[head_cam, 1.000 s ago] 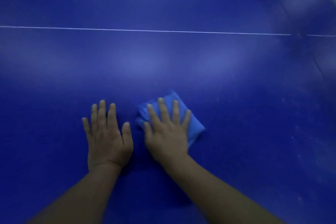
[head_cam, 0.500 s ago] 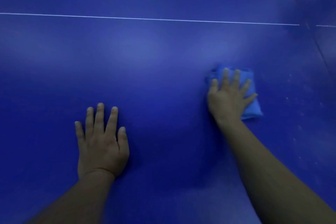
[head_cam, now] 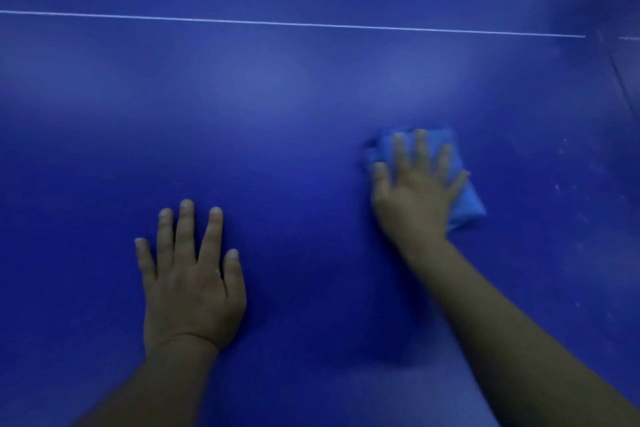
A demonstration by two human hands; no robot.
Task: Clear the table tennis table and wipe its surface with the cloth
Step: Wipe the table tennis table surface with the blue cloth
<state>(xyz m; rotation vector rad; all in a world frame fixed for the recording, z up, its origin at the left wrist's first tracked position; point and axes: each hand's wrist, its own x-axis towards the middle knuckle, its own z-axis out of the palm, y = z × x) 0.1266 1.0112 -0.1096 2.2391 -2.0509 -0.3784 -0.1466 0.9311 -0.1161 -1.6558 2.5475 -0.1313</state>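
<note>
left forearm: enters from the near left edge, angled up and slightly right toward the table.
left hand [head_cam: 191, 282]: palm down, flat on the dark blue table tennis table surface [head_cam: 294, 149], near-left of centre. Fingers straight and spread, thumb out to the right. Holds nothing, just rests there, released.
right forearm: comes in from the near right corner, runs diagonally up and left, reaching farther out than the left.
right hand [head_cam: 414, 194]: palm down, fingers straight and fanned, pressing flat on top of the light blue folded cloth [head_cam: 465, 206]. Not clenched, not pinching; open-palm press only. Slight motion blur on the fingers.
cloth position: right of centre, farther out than the left hand and well apart from it. Lies flat on the table directly under the right palm and fingers. Its far edge shows just past the fingertips, its left edge beside the thumb, and its near-right corner sticks out past the little-finger side.
table marks: faint pale specks and smudges on the surface right of the cloth.
white line [head_cam: 294, 23]: thin painted stripe across the far part of the table, left to right, well beyond both hands.
far right: a darker seam runs diagonally near the edge of view; detail too blurred to tell.
</note>
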